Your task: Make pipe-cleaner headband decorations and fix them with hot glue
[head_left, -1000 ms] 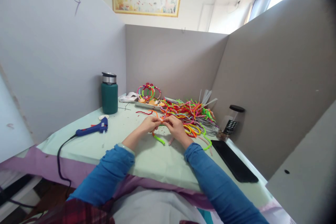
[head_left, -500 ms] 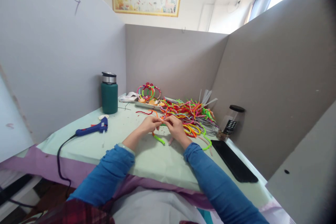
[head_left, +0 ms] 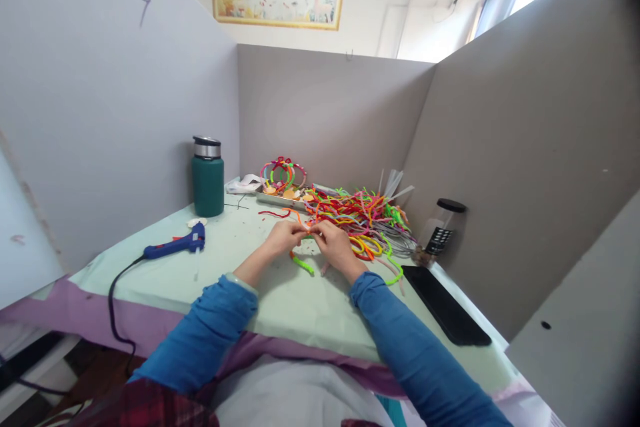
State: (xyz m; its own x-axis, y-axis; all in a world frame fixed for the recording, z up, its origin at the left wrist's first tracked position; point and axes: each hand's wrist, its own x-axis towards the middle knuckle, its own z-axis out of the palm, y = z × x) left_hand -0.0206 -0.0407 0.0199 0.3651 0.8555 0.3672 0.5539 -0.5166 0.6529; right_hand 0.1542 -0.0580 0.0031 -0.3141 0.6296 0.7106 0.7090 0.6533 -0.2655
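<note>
While the left hand [head_left: 286, 237] pinches a band [head_left: 303, 265] over the desk [head_left: 285, 310], the right hand [head_left: 333, 242] pinches it too, the 2 nearly touching; a stem pile [head_left: 357, 210] lies just beyond, a glue gun [head_left: 173, 247] to the left.

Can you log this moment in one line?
left hand: pinching orange piece; right hand: pinching same piece; colourful strands: piled beyond hands; glue gun: left of hands
</note>
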